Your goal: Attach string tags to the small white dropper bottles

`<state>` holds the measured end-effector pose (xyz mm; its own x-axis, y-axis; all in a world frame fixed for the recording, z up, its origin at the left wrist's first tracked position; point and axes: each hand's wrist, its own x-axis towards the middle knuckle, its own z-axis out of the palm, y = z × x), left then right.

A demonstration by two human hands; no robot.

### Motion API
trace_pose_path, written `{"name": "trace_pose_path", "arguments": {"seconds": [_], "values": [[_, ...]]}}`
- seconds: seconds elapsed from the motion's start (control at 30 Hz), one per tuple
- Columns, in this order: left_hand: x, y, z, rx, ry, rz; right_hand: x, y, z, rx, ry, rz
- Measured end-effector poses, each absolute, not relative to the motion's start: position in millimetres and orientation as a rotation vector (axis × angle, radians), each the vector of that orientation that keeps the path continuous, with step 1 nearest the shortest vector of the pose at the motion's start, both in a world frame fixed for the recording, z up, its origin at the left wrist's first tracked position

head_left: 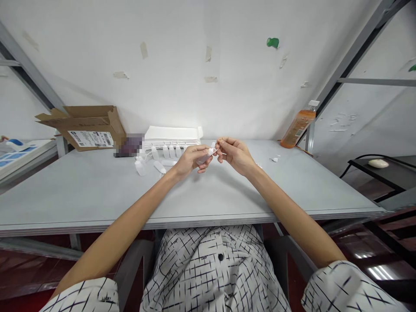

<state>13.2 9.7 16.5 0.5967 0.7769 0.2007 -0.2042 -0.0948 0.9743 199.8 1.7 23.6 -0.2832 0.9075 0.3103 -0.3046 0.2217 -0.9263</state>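
In the head view my left hand (190,161) is closed around a small translucent white squeeze bottle (204,159), its neck pointing up and to the right. My right hand (236,155) pinches right beside the bottle's neck on a thin white strip (222,154), which seems to run from the neck; its far end is partly hidden by the fingers. Left of my hands, several similar small white bottles stand and lie on the grey table, among them an upright bottle (154,152) and a tilted bottle (140,167).
Behind the bottles lies a stack of white card trays (172,135). An opened cardboard box (91,130) stands at the back left, beside a blurred purple item (130,145). A bottle of orange liquid (298,128) leans at the back right. Small white scraps (274,159) lie nearer.
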Motion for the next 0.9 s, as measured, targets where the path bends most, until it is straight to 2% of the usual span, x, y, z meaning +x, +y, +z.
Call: {"name": "trace_pose_path", "arguments": {"seconds": [0.6, 0.9], "values": [[9.0, 20.0, 16.0, 1.666, 0.740, 1.004, 201.0, 2.8, 25.5, -0.917, -1.349, 0.980], [-1.1, 19.6, 27.7, 1.781, 0.774, 1.253, 203.8, 2.9, 27.0, -0.957, -1.391, 0.909]]}}
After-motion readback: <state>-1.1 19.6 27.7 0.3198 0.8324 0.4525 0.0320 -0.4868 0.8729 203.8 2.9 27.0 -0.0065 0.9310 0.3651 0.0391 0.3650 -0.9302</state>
